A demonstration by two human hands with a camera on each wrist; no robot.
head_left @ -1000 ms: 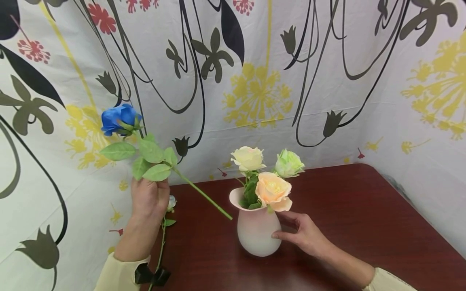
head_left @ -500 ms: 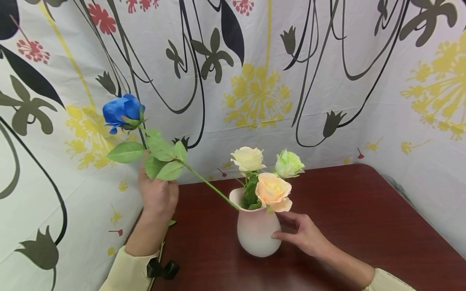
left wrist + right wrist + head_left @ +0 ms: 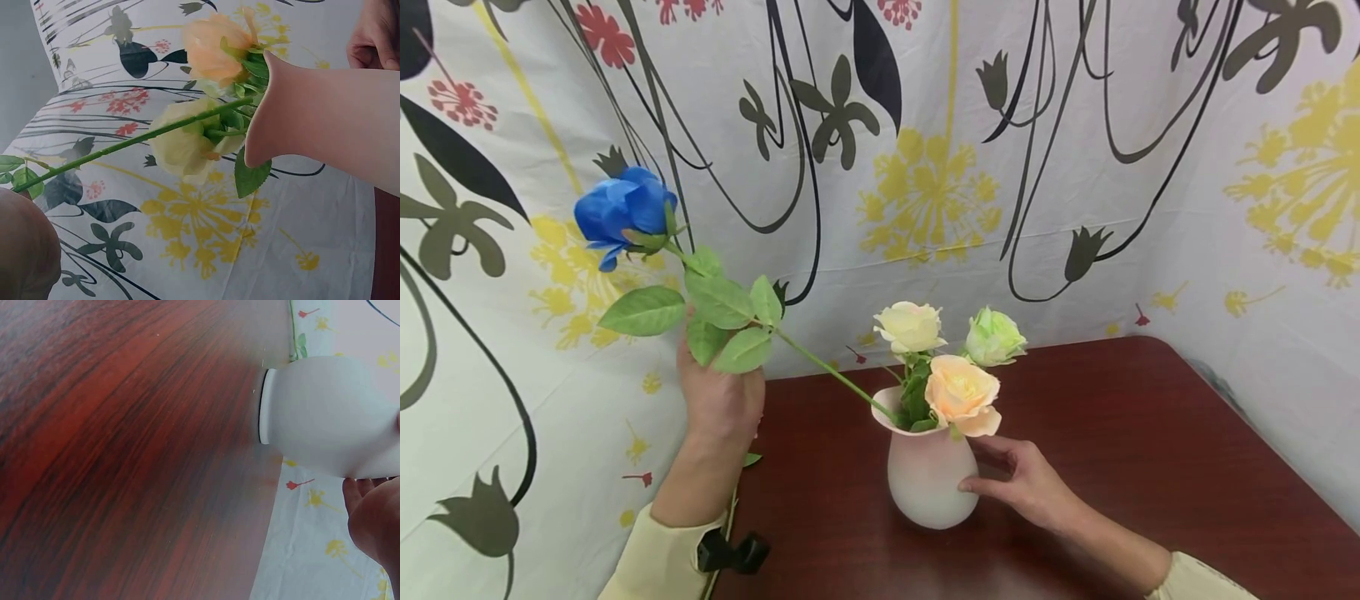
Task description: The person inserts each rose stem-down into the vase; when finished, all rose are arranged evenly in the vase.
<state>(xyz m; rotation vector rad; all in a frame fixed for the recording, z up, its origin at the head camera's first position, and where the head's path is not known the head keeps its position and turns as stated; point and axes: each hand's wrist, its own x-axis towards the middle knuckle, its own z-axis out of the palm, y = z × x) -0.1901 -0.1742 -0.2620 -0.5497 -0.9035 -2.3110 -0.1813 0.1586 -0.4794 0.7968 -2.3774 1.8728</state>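
Observation:
My left hand (image 3: pixel 721 404) holds a blue rose (image 3: pixel 625 208) by its leafy stem; leaves cover part of the fingers. The stem slants down to the right, its lower end inside the mouth of a pale pink-and-white vase (image 3: pixel 928 479). In the left wrist view the green stem (image 3: pixel 134 142) reaches the vase rim. The vase stands upright with a cream rose (image 3: pixel 910 327), a green-white rose (image 3: pixel 995 337) and a peach rose (image 3: pixel 962 394) in it. My right hand (image 3: pixel 1026 483) grips the vase's right side, thumb in front, fingers partly hidden behind.
Another flower stem (image 3: pixel 730 521) lies at the left of the dark red wooden table (image 3: pixel 1112 433), mostly hidden by my left forearm. A black wrist device (image 3: pixel 733 552) sits at my left cuff. A flower-patterned cloth (image 3: pixel 910 75) hangs behind the table.
My left hand has moved up and right with the blue rose, and its stem end has passed from left of the vase into its mouth. The right hand and vase have stayed put.

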